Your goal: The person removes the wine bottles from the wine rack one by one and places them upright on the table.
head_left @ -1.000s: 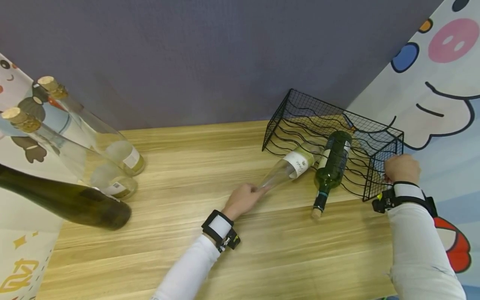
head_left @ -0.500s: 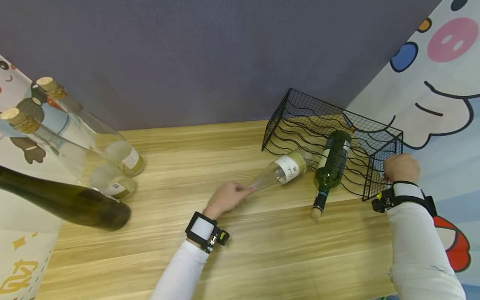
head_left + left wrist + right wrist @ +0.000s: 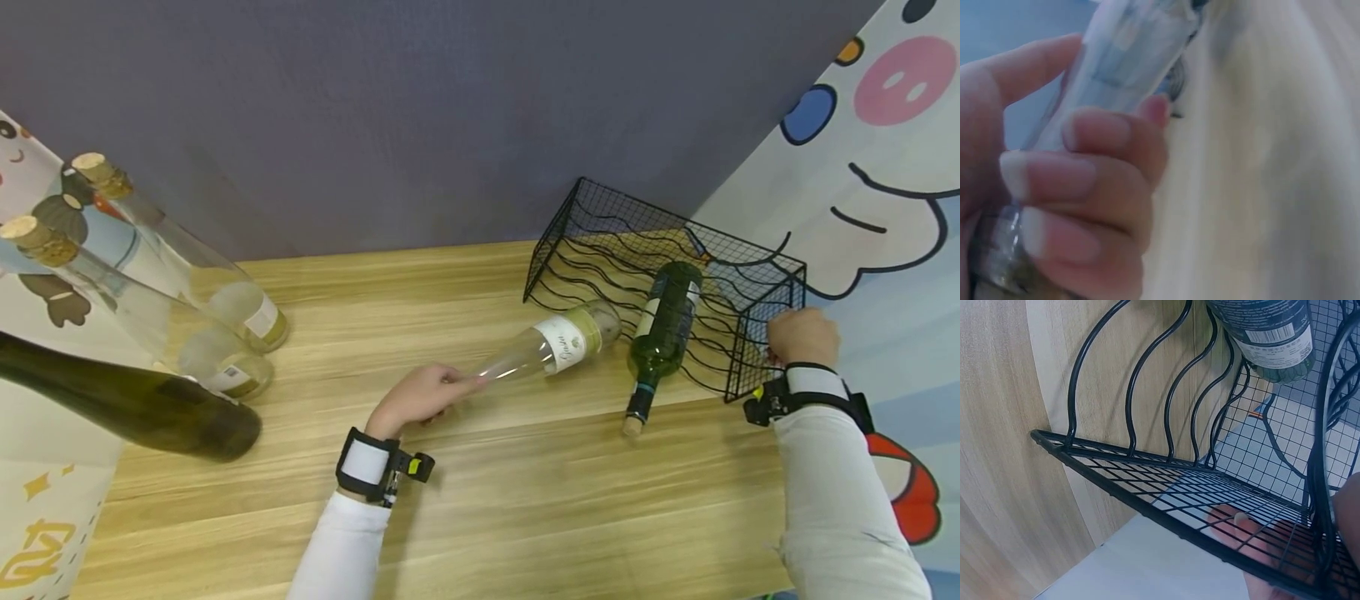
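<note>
My left hand (image 3: 422,395) grips a clear wine bottle (image 3: 567,341) by its neck, the labelled base pointing right toward the rack. In the left wrist view, curled fingers (image 3: 1085,181) wrap round the glass. On the black wire wine rack (image 3: 551,242) lies a green bottle (image 3: 665,327), its corked neck sticking out over the front. My right hand (image 3: 805,337) holds the rack's right end; in the right wrist view its fingers (image 3: 1254,550) show behind the mesh side panel. The clear bottle's base is just left of the green bottle, in front of the rack.
Two clear corked bottles (image 3: 240,312) (image 3: 217,358) and a dark green bottle (image 3: 187,412) stand at the left of the wooden table (image 3: 525,517). A grey panel (image 3: 375,125) rises behind, and a cartoon-printed wall (image 3: 892,242) borders the right side.
My left hand has drawn the clear bottle left and toward me, its base coming out from the rack's front. My right hand stays on the rack's end.
</note>
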Motion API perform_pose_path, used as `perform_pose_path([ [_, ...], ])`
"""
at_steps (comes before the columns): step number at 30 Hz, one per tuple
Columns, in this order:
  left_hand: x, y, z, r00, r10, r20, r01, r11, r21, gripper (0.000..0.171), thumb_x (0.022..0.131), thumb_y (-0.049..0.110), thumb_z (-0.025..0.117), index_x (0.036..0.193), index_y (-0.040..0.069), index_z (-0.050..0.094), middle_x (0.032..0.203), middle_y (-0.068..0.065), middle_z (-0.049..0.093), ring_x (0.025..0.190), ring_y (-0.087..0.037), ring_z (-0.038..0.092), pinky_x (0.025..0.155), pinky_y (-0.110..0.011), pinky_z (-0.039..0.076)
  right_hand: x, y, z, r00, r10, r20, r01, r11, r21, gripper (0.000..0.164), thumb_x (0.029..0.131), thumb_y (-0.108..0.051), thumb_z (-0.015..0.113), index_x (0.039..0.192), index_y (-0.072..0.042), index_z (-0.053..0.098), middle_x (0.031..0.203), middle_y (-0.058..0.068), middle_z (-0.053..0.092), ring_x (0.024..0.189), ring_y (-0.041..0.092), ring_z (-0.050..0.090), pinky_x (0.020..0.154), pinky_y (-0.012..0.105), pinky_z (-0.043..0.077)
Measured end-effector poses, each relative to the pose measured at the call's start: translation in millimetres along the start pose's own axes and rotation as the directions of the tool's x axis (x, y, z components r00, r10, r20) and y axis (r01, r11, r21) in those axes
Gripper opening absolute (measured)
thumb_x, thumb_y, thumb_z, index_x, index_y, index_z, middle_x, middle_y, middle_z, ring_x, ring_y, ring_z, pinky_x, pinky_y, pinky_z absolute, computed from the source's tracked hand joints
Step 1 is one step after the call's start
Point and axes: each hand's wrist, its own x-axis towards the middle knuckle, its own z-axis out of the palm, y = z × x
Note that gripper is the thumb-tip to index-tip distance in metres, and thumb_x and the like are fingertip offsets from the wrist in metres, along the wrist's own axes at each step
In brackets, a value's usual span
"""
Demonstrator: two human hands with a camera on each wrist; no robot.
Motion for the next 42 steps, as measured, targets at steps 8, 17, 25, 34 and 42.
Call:
perform_pose_path([
  [8, -15.3, 14.3, -21.6, 0.999, 0.027, 0.038, -0.027, 1.000, -0.016, 0.046, 0.090, 0.052, 0.065, 0.115, 0.013, 0.072, 0.051, 0.007, 0.040, 0.041, -0.009, 0.033, 0.040, -0.022, 0.031, 0, -2, -2, 1.000, 0.008, -0.005, -0.008, 0.999, -0.037, 0.054, 0.100, -0.019, 0.018, 0.076, 0.012, 0.055, 0.061, 0.023, 0.057, 0.071, 0.043, 0.060, 0.061, 0.048, 0.052],
  [17, -23.0, 29.3, -24.9, 0.998, 0.052, 0.034, -0.051, 0.998, -0.040, 0.040, 0.088, 0.056, 0.065, 0.105, 0.020, 0.074, 0.051, 0.007, 0.038, 0.042, -0.010, 0.033, 0.041, -0.023, 0.031, 6, 2, 2, 1.000, 0.019, -0.006, -0.019, 0.999, -0.045, 0.056, 0.101, -0.019, 0.019, 0.073, 0.011, 0.057, 0.063, 0.024, 0.058, 0.076, 0.045, 0.059, 0.066, 0.051, 0.052],
  [25, -25.1, 39.5, -20.8, 0.996, 0.063, 0.069, -0.057, 0.995, -0.085, 0.035, 0.091, 0.051, 0.065, 0.100, 0.018, 0.074, 0.053, 0.007, 0.039, 0.044, -0.009, 0.035, 0.041, -0.022, 0.032, 6, 2, 0, 1.000, 0.013, -0.005, -0.013, 0.999, -0.033, 0.057, 0.100, -0.019, 0.019, 0.072, 0.010, 0.058, 0.060, 0.021, 0.059, 0.068, 0.040, 0.060, 0.058, 0.045, 0.051],
  [34, -25.7, 47.6, -15.6, 0.993, 0.087, 0.086, -0.075, 0.988, -0.132, 0.041, 0.094, 0.049, 0.060, 0.076, 0.013, 0.061, 0.057, 0.005, 0.044, 0.046, -0.009, 0.037, 0.044, -0.022, 0.034, 3, 3, 1, 0.999, 0.027, 0.016, -0.028, 1.000, 0.008, 0.053, 0.101, -0.021, 0.020, 0.077, 0.010, 0.057, 0.053, 0.012, 0.057, 0.058, 0.031, 0.059, 0.045, 0.031, 0.046],
  [42, -26.9, 55.8, -15.7, 0.993, 0.097, 0.065, -0.082, 0.976, -0.204, 0.038, 0.099, 0.038, 0.056, 0.072, 0.012, 0.051, 0.060, 0.003, 0.044, 0.048, -0.009, 0.038, 0.046, -0.021, 0.036, 5, 4, 2, 1.000, 0.005, 0.004, -0.005, 1.000, -0.005, 0.053, 0.100, -0.019, 0.020, 0.074, 0.009, 0.057, 0.051, 0.011, 0.057, 0.056, 0.031, 0.058, 0.045, 0.032, 0.045],
])
